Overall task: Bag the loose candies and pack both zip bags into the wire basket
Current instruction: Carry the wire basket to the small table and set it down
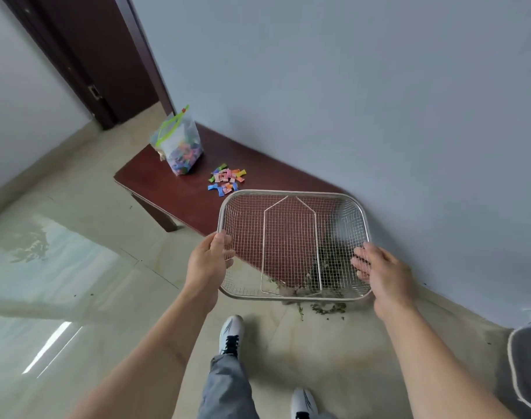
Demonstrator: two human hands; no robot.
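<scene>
**Wire basket held in both hands by the low table**

The left hand's fingers (225, 237) curl over the left rim of the wire basket (293, 193), thumb on the outside, clamping the wire edge. The right hand's fingers (361, 261) lie spread against the right wall of the basket, seen through the mesh, with the palm outside; whether they hook the rim tightly cannot be told. The left hand (208, 263) and the right hand (385, 273) hold the basket between them in the air, tilted so its open side faces the camera. Nothing lies in it, and its two wire handles are folded flat against the bottom.

Beyond the basket's far rim stands a dark wooden table (155, 182) against the wall. Loose candies (226, 179) in mixed colours lie in a small heap on the table, just past the basket's far left corner. Farther along the table from the basket sits a zip bag (178, 146) with a green seal, upright and part-filled with candies. Below the basket's near edge, green scraps (327, 308) litter the tiled floor.
</scene>
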